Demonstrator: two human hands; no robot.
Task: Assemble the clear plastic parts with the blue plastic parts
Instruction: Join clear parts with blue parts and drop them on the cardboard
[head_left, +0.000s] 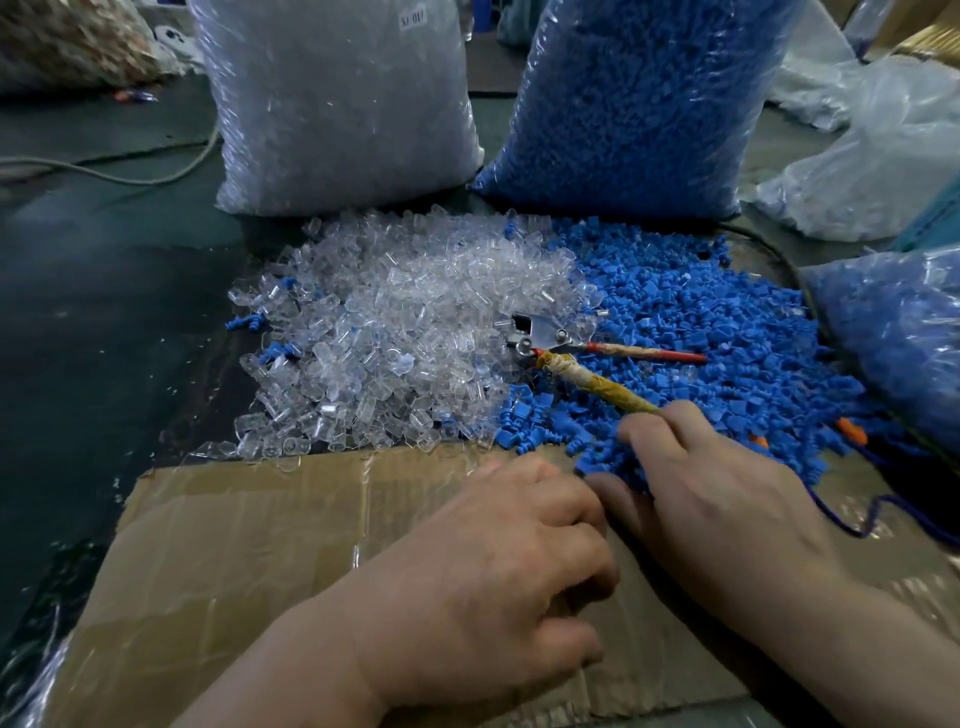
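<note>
Under right grip (727, 509), blue parts (701, 312)

Two piles (395, 332), two hands (483, 566), one pliers (540, 340)

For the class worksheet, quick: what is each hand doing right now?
Left hand: fingers curled over the cardboard; contents hidden, cannot tell.
Right hand: fingertips in the blue parts; grip cannot be told.

The clear parts (395, 332) are glossy see-through plastic, the blue parts (701, 322) matt plastic. The cardboard (249, 545) is dull brown under shiny tape (366, 499). The pliers (540, 332) have a bright metal head and worn, wrapped handles. The bags (337, 104) are crinkled glossy film
</note>
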